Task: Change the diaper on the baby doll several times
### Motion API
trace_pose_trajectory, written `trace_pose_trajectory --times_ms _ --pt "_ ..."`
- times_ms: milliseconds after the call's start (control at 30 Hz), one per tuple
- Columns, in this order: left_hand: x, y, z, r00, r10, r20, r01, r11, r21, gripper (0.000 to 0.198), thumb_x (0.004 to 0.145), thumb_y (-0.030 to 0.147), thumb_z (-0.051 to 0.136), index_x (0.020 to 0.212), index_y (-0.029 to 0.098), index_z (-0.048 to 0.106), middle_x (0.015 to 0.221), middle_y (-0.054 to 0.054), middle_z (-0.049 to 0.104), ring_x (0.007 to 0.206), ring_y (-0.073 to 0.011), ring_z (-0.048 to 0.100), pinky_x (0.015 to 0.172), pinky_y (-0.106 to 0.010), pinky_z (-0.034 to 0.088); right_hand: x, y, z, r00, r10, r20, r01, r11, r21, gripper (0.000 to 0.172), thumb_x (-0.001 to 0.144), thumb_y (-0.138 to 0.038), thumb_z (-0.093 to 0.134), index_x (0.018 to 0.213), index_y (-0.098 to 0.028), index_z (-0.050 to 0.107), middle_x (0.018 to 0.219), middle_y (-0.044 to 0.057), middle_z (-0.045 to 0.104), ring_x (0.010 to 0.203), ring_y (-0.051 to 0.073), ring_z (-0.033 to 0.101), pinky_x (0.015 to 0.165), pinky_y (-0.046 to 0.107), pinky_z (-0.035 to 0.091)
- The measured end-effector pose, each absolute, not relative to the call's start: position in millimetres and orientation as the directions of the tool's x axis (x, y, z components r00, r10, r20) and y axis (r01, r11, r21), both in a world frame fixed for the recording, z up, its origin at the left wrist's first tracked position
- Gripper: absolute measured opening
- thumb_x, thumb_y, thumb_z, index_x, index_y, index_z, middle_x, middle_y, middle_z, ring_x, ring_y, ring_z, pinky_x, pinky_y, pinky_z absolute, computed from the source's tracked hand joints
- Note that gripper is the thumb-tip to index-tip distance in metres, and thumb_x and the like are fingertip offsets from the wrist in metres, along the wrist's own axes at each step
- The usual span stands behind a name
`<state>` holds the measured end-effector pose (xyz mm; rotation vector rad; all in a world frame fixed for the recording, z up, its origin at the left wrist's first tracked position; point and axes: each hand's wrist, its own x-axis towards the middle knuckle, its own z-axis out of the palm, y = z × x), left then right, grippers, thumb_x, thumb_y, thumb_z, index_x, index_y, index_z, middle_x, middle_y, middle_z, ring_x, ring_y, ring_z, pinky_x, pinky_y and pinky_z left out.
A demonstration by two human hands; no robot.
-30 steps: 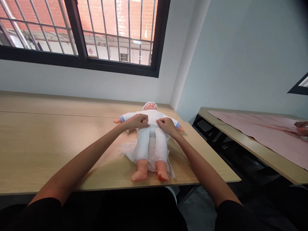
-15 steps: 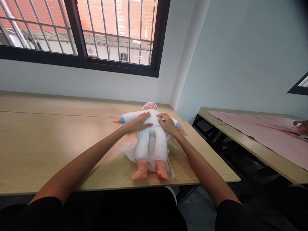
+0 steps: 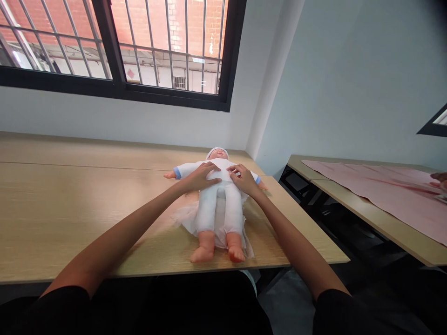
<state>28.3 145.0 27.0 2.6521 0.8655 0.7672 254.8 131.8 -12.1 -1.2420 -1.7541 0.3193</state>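
Observation:
A baby doll (image 3: pixel 206 209) in a white outfit with blue cuffs and a white cap lies on its back on the wooden table (image 3: pixel 87 209). Its head points to the window side and its bare feet toward me. Spread beneath its legs is some sheer white fabric (image 3: pixel 187 218). My left hand (image 3: pixel 204 175) rests on the left side of the doll's torso, fingers apart. On the other side of the torso lies my right hand (image 3: pixel 243 178), its fingers bent but apart. Neither hand grips anything that I can see.
To the right, across a gap, stands a second table (image 3: pixel 370 221) with a pink cloth (image 3: pixel 377 186) over it. Another person's hand (image 3: pixel 440 179) is at the right edge, on that cloth. A barred window (image 3: pixel 167 46) is in the wall behind.
My left hand's fingers have bent slightly on the doll's torso. My right hand and the doll stay in place. The other person's hand at the far right has shifted a little.

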Motion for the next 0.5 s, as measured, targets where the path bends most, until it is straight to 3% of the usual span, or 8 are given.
trace_pose_trajectory --times_ms 200,500 --pt "28 140 32 0.7 0.566 0.435 0.435 -0.821 0.37 0.027 0.086 0.041 0.061 0.106 0.024 0.063 0.12 -0.005 0.061 0.12 -0.0269 0.051 0.099 -0.039 0.041 253 127 -6 -0.051 0.828 0.558 0.613 0.467 -0.637 0.02 0.08 -0.024 0.047 0.086 -0.019 0.066 0.098 0.003 0.066 0.083 0.014 0.056 0.075 0.027 0.045" --pt "30 139 35 0.712 0.546 0.442 0.449 -0.837 0.311 0.022 0.086 0.042 0.057 0.08 0.021 0.058 0.09 -0.004 0.057 0.09 -0.0221 0.054 0.081 -0.034 0.042 251 121 -1 -0.051 0.847 0.529 0.611 0.445 -0.654 0.02 0.076 -0.024 0.045 0.067 -0.018 0.063 0.075 0.0 0.066 0.068 0.013 0.052 0.065 0.024 0.038"
